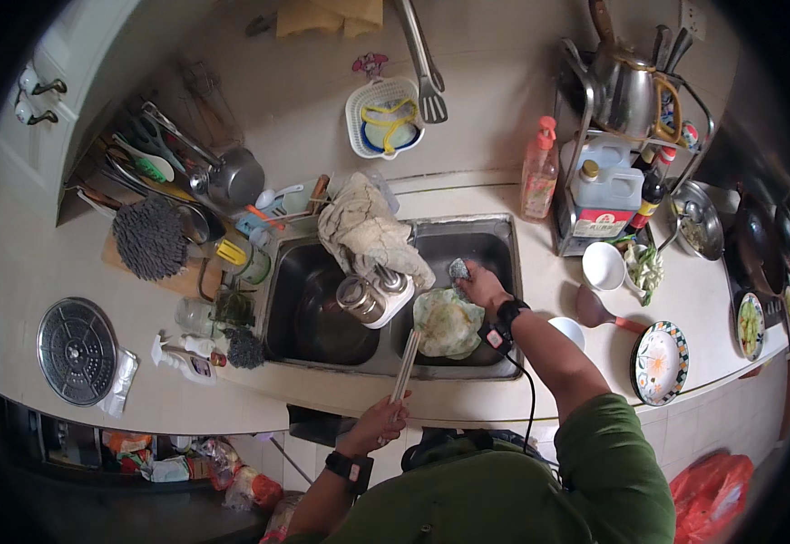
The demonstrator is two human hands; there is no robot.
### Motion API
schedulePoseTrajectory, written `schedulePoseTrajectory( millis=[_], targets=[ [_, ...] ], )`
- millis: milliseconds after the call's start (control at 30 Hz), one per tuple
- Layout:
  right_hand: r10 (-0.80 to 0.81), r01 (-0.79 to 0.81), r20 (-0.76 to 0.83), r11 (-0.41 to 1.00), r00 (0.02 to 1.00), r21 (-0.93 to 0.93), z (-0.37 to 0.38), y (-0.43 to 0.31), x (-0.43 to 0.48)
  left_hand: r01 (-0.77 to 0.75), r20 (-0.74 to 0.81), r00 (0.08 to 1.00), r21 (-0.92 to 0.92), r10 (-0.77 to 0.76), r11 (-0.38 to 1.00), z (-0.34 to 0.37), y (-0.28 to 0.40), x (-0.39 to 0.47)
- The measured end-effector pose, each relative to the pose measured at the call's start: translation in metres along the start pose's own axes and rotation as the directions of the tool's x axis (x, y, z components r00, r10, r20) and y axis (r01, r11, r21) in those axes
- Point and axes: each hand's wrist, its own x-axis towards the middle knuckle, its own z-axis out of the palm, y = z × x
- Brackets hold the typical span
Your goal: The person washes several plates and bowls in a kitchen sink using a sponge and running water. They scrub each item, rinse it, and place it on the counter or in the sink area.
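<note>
My left hand [380, 423] grips a bundle of pale chopsticks [405, 367] by one end. They slant up over the front rim of the double steel sink [395, 374], and their far tips reach the pale green leafy mass [446, 323] in the right basin. This mass looks like cabbage leaves, though I cannot tell for certain. Beyond it, my right hand [485, 285] holds a silvery, crumpled piece, probably a steel wool scourer [459, 269]. A beige cloth [371, 224] drapes over the faucet, above a white holder with a steel-topped jar [361, 299] on the sink divider.
On the right stand a patterned plate [660, 364], a ladle [602, 313], a white bowl [604, 266] and a pump bottle [539, 173]. To the left are spray bottles [187, 360], glass jars [194, 316] and a round steamer plate [76, 352]. Steel tongs [429, 88] hang above.
</note>
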Motion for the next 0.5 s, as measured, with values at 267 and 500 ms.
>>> schedulePoseTrajectory(
  millis=[267, 500],
  targets=[
    [0.047, -0.269, 0.512, 0.889, 0.857, 0.370, 0.091, -0.050, -0.067, 0.011, 0.078, 0.997, -0.147, 0.000, 0.989, -0.012, 0.013, 0.066],
    [0.182, -0.274, 0.284, 0.905, 0.941, 0.327, 0.037, -0.053, -0.088, -0.195, 0.240, 0.966, 0.438, 0.094, 0.878, 0.050, 0.031, 0.113]
  ],
)
